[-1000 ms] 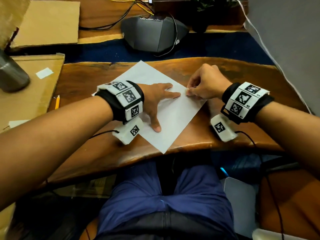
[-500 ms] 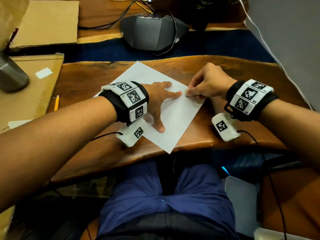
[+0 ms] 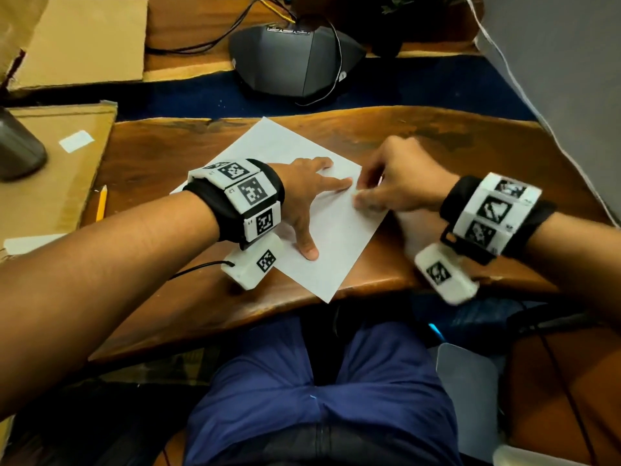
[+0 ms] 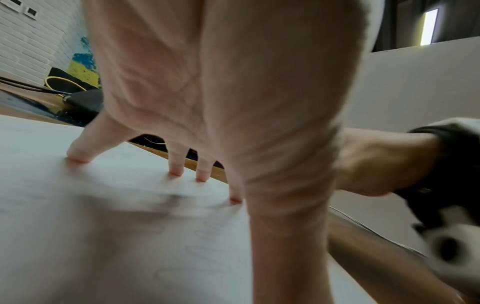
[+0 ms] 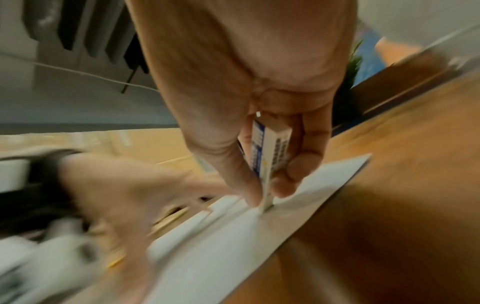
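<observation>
Right hand (image 3: pixel 403 178) edged toward left hand (image 3: pixel 302 196), blurred mid-rub; thumb and forefinger pinch eraser (image 5: pixel 270 152). Left fingers (image 4: pixel 176 164) splayed flat, pinning paper (image 3: pixel 336 243). Thin, crumples easily: press beside eraser.

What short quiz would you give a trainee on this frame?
1. True or false: the left hand presses the sheet of paper with spread fingers.
2. The right hand pinches: A a pencil, B an eraser, C a ruler?
3. Fill in: the eraser's tip touches the ___.
Key: 1 true; 2 B; 3 paper.
</observation>
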Demonstrator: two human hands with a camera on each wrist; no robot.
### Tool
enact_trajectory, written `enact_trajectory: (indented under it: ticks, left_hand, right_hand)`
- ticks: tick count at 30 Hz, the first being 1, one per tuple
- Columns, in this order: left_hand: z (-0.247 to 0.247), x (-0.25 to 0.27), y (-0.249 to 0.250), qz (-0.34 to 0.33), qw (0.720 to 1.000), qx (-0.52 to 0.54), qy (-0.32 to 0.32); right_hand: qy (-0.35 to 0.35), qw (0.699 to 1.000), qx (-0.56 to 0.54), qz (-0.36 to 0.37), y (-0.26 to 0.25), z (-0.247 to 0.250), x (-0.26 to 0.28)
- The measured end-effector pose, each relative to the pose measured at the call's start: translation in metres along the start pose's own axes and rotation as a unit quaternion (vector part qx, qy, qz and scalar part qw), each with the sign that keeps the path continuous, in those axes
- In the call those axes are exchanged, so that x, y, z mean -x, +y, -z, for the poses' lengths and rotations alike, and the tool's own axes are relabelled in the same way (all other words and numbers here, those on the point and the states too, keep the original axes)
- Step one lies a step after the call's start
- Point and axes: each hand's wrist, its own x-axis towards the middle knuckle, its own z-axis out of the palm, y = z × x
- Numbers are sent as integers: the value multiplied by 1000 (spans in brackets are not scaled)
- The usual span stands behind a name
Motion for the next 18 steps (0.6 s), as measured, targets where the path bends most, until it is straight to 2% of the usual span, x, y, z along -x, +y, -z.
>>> enact_trajectory:
  ticks: [2, 4, 6, 8, 10, 12, 14, 16, 18]
  left_hand:
    - [0, -1, 0, -1, 1000, 8, -7]
    - [1, 0, 0, -3, 1000, 8, -8]
    - [0, 1, 0, -4, 1000, 7, -6]
    - [0, 1, 0, -1, 1000, 6, -3]
    - [0, 0, 0, 1, 1000, 4, -5]
    - [1, -1, 0, 2, 1000, 7, -11]
    - [2, 0, 0, 1, 1000, 7, -11]
    - [1, 2, 1, -2, 1000, 2, -6]
    - [0, 2, 1, -1, 1000, 0, 0]
  right_hand:
    - [-51, 997, 13, 49, -15, -16, 18]
    - [-76, 996, 0, 44, -14, -14, 18]
    - [-57, 997, -42, -13, 1, 0, 6]
    - [-19, 998, -57, -34, 10, 9, -2]
    - [-23, 999, -42, -7, 3, 2, 3]
    - [-71, 997, -9, 34, -11, -12, 15]
    - [-94, 995, -18, 32, -13, -12, 17]
    - [-64, 995, -70, -26, 0, 1, 7]
    - [-20, 994, -98, -46, 9, 8, 1]
